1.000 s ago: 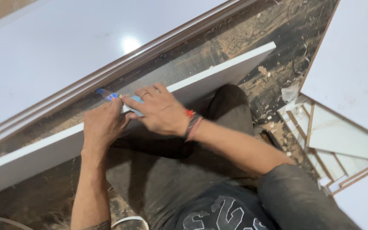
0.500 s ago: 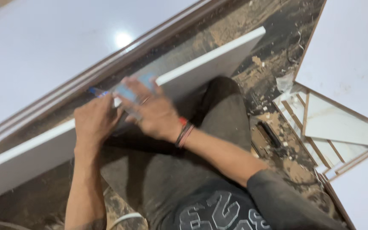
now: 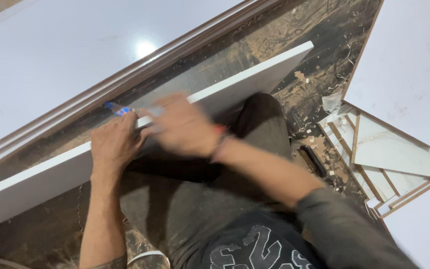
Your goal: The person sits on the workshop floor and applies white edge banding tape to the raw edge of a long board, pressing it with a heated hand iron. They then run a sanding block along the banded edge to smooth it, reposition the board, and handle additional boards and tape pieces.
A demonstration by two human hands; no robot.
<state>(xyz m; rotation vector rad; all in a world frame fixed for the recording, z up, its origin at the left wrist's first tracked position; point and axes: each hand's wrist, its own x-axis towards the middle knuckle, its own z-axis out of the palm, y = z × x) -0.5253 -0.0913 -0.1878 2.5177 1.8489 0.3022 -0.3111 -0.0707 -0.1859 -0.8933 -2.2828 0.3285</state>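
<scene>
Panels dominated the view: a huge glossy white sheet (image 3: 75,55) filled the far left, its brown moulded edge (image 3: 140,74) running on a slant toward the far right. Next came the long white board (image 3: 41,177), lying across the dusty floor (image 3: 319,30) on the same slant, just near of that edge, with its right end at the far middle of the scene. More white offcuts (image 3: 404,65) were stacked on the right, thinner brown-edged strips (image 3: 369,169) heaped under them, and curls of shavings lay scattered over the floor around them.

Down the middle sat the person's dark-trousered legs (image 3: 190,209), tucked against the near side of the board. Right arm in a grey sleeve (image 3: 344,229) reached in from the near right.

Left hand (image 3: 114,144) was planted on the board's top edge, fingers curled over it and pressed together, and a blue tool (image 3: 117,109) poked out just beyond them on the far side; whether those fingers actually pinched it, I could not tell. Right hand (image 3: 185,127) was badly blurred, over the board just right of the left hand, almost touching it. Its fingers looked loosely bent toward the left hand, but whether they gripped anything could not be made out. A red and dark band (image 3: 220,142) sat on that wrist. Small dark object (image 3: 314,160) lay on the floor right of the knee.
</scene>
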